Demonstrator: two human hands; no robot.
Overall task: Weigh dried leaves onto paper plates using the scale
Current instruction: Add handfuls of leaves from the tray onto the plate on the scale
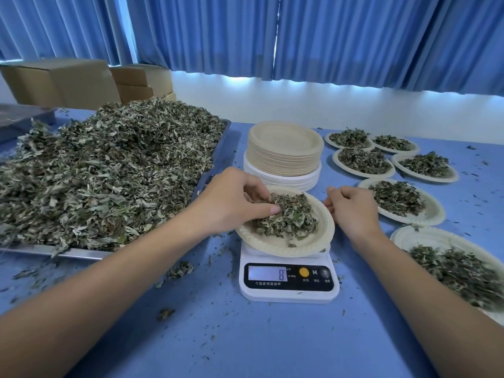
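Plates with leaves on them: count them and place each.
7. One plate on the scale; four plates clustered far right; one right of the scale; one nearest, cut off by the frame edge. More could lie beyond it.

Fingertips of the left grip (234, 200) are hiding in the dried leaves (293, 218); below it the paper plate (272, 245) is covering the platform of the scale (289, 294). Right of the right grip (351, 205) a filled plate (409, 238) is running off the edge. Display (267, 274) print is showing too small to read
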